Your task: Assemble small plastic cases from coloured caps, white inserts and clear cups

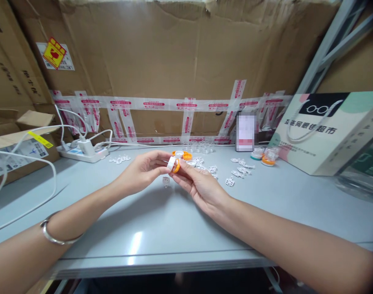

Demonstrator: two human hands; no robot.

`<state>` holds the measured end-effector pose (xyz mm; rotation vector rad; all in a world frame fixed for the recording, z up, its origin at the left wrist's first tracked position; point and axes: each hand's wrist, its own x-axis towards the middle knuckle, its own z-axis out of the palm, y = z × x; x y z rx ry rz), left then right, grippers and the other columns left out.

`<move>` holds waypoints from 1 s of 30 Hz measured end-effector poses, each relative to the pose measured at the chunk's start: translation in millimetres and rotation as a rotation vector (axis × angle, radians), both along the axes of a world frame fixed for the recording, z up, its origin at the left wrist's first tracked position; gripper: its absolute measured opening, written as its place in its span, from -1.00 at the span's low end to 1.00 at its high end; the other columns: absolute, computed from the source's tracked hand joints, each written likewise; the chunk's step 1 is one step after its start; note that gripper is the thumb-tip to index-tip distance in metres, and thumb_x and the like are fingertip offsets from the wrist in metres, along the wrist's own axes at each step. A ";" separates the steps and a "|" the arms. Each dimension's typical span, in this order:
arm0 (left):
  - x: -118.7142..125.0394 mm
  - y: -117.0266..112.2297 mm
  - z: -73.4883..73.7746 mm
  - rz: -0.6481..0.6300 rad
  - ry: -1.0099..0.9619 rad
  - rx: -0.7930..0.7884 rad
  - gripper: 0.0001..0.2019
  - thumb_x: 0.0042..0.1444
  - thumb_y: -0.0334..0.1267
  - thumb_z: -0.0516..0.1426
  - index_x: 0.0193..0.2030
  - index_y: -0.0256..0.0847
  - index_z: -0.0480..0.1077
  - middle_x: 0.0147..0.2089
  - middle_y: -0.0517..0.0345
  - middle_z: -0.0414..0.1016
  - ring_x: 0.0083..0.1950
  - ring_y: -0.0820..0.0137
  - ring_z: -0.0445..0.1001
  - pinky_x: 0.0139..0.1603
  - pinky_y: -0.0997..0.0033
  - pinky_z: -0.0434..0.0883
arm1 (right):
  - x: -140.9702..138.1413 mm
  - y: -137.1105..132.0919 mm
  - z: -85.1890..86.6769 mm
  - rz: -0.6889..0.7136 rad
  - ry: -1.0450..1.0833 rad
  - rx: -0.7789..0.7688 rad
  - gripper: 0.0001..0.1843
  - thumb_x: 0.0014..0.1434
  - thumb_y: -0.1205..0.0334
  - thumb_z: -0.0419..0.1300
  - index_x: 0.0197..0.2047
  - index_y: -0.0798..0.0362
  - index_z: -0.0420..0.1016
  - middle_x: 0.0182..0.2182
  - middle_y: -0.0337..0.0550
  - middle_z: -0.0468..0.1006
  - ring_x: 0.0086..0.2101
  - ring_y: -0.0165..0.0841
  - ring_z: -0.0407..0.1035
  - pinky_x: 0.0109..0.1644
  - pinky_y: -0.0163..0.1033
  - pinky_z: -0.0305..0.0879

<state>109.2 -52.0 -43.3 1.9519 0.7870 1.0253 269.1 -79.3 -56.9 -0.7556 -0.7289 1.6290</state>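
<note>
Above the middle of the table, my left hand (143,170) pinches a small round white plastic piece (171,163) between thumb and fingers. My right hand (201,185) grips an orange ring (177,166) right against it; whether the two are joined I cannot tell. Just behind the fingers lie more orange round parts (186,156) with a white ring (178,154) among them. A small white piece with dark holes (166,181) rests on the table below my hands. Several similar flat white pieces (241,168) are scattered to the right.
Clear plastic cups (198,147) stand at the back, near a phone (245,132) propped upright. Orange and teal-based pieces (268,157) sit by a paper bag (315,134). At left are a power strip (82,152), loose white cables and more white pieces (119,159). A large cardboard box (174,53) walls the back.
</note>
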 end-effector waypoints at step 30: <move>-26.0 2.1 21.8 0.123 0.392 0.112 -0.67 0.04 -0.12 0.14 -0.09 -0.25 0.35 -0.11 0.05 0.48 -0.11 0.36 0.45 -0.02 0.32 0.38 | 1.8 6.7 1.4 0.059 0.072 -0.111 -0.94 0.06 0.41 0.18 -0.35 0.19 0.49 -0.40 -0.14 0.57 -0.35 -0.46 0.46 -0.08 -0.33 0.42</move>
